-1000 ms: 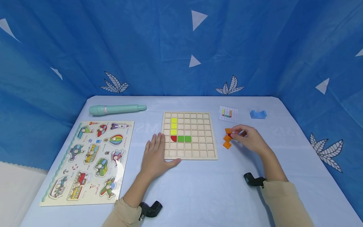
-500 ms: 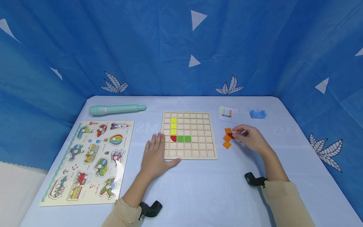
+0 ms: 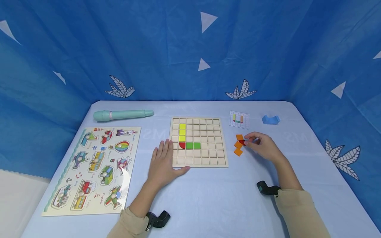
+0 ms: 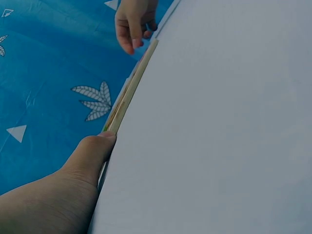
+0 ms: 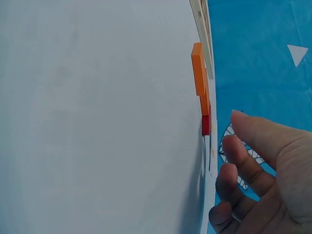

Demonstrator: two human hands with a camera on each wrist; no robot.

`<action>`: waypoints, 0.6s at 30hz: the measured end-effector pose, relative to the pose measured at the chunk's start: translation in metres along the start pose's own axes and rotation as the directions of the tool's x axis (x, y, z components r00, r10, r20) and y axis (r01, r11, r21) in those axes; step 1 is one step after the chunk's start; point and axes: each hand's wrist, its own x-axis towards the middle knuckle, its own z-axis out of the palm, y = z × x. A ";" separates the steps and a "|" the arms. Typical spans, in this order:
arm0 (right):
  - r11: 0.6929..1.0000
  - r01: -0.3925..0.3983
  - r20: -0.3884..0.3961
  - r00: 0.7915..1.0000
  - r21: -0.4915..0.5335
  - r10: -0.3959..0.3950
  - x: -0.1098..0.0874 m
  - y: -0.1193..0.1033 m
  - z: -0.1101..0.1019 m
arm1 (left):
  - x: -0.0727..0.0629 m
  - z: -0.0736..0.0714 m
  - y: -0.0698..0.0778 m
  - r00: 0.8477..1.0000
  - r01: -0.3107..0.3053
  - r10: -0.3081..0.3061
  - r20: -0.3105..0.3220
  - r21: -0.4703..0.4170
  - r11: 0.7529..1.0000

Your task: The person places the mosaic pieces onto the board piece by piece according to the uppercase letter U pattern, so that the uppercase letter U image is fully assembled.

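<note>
Here, the left hand [image 3: 162, 167] touches the board [image 3: 204, 153], right hand [image 3: 263, 146] beside orange tiles [image 3: 238, 145] lined front to back, each grip unclenched.

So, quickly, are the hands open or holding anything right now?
Left hand: open, touching the board.
Right hand: open, holding nothing, near the loose red piece.

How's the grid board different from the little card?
The grid board is bigger; the card is smaller.
The left hand touches the grid board; no hand touches the card.
The card shows an orange-brown bar; the grid board has no orange pieces.
Both show squares, with yellow, red and green.
</note>
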 end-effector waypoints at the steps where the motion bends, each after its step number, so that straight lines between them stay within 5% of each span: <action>1: 1.000 0.002 0.000 1.000 -0.003 -0.002 0.000 0.001 0.001 | 0.000 0.000 0.000 1.000 0.000 0.000 0.000 0.000 1.000; 18: 0.999 -0.032 0.004 0.999 -0.037 0.032 0.003 0.003 0.007 | 0.000 0.001 -0.001 1.000 -0.001 0.001 -0.001 -0.004 1.000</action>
